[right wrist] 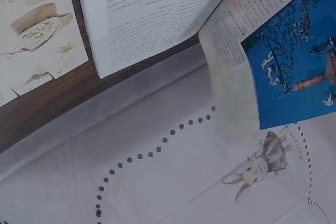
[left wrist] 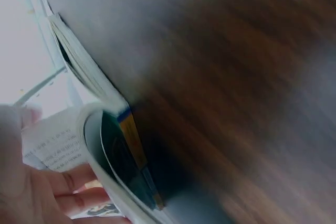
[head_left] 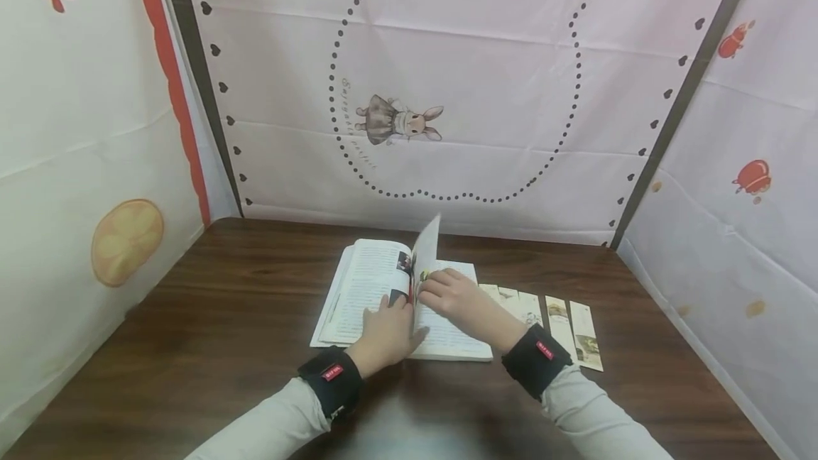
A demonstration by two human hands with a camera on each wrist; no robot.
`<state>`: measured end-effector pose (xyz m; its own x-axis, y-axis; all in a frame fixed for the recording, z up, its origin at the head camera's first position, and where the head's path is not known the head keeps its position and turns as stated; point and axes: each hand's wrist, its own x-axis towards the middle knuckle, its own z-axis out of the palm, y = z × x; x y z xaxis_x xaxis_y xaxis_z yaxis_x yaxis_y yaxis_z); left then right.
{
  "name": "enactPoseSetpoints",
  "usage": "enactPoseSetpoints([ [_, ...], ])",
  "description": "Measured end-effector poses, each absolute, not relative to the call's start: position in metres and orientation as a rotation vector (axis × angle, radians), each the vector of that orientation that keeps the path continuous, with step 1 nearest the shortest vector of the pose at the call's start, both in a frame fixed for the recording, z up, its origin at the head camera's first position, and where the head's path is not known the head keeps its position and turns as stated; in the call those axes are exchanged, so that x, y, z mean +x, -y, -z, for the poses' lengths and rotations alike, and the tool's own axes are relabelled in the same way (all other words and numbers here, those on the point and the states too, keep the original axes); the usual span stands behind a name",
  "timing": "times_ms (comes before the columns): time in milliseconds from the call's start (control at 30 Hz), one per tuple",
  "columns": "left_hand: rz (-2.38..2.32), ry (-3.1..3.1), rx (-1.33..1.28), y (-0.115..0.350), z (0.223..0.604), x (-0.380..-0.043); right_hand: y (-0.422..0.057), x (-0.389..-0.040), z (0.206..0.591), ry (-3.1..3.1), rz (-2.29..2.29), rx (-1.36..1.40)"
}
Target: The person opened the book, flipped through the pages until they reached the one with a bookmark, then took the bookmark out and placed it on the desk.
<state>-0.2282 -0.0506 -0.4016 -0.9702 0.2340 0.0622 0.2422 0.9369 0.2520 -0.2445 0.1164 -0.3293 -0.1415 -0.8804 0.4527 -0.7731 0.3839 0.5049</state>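
Note:
An open book lies on the table, with printed text and small pictures on its pages. My left hand rests on the left-hand pages near the spine, fingers spread and thumb toward the gutter. In the left wrist view, the fingers of the left hand lie against a printed page, and the pages bow beside them. One page stands up from the middle of the book; my right hand pinches it with bent fingers. The right wrist view shows a blue picture on the raised page, but most of that hand is hidden.
Several illustrated paper strips lie in a row right of the book, partly under the right wrist. The brown wooden table ends at a printed cloth backdrop, with cloth walls on both sides.

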Motion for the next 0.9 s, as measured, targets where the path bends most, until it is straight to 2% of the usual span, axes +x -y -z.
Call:
enactPoseSetpoints([
  [167, 0.383, 3.059, -0.336, 0.047, 0.399, -0.227, -0.118, -0.247, 0.335, 1.938, 0.129, 1.363],
  [333, 0.648, 3.016, -0.275, 0.052, 0.398, -0.227, -0.133, -0.254, 0.342, 2.055, -0.028, 1.279],
  [600, 1.062, 2.685, -0.132, 0.075, 0.4, -0.227, -0.159, -0.258, 0.366, 2.972, -0.2, 1.0],
  [767, 0.878, 2.69, -0.165, 0.085, 0.405, -0.228, -0.168, -0.261, 0.385, 3.22, -0.141, 0.931],
  [900, 0.428, 2.825, -0.299, 0.087, 0.409, -0.229, -0.166, -0.262, 0.388, 3.243, -0.081, 0.913],
])
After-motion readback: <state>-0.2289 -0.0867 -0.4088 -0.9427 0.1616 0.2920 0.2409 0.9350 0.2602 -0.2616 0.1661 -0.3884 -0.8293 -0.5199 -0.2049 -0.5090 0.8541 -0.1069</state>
